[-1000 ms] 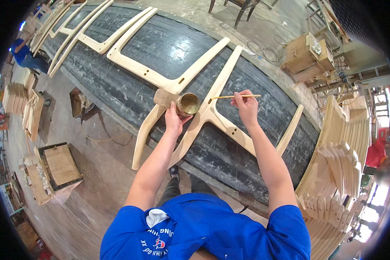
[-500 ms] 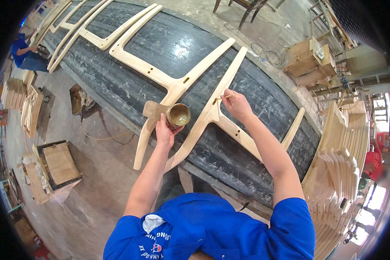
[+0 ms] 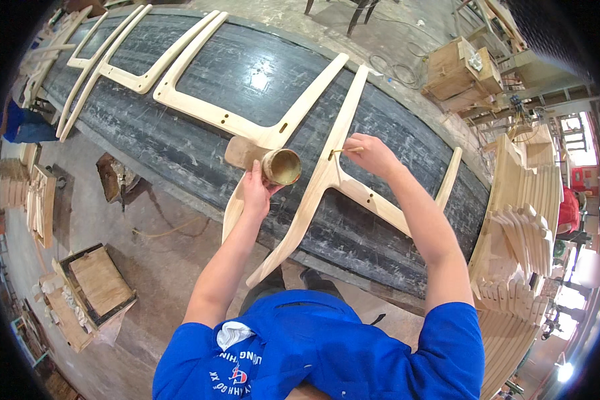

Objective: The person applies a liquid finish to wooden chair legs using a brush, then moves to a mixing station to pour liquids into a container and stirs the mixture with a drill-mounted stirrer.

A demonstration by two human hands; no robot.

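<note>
My left hand [image 3: 255,191] is closed around a small round can [image 3: 283,167] with pasty, brownish-green stuff inside. A flat wooden paddle-like piece [image 3: 241,153] sticks out beside the can on its left; whether it is fixed to the can I cannot tell. My right hand [image 3: 373,156] pinches a thin, light-coloured stick [image 3: 349,150]. The stick's tip is at a dark slot in a pale wooden chair-leg frame [image 3: 321,179]; whether it enters the slot is too small to tell. Two small dark holes show along that frame's crosspiece.
More pale wooden frames [image 3: 200,110] lie along the long, scuffed black table [image 3: 253,47]. Stacked wooden parts [image 3: 513,233] stand at the right. A box with a wooden top [image 3: 99,280] and a metal trough [image 3: 113,177] are on the floor at left. A co-worker's blue clothing [image 3: 30,125] shows far left.
The view has shifted a little, so the frames and floor boxes sit differently. The can is tipped slightly differently in my left hand. My right hand keeps the stick by the same slot, held more level.
</note>
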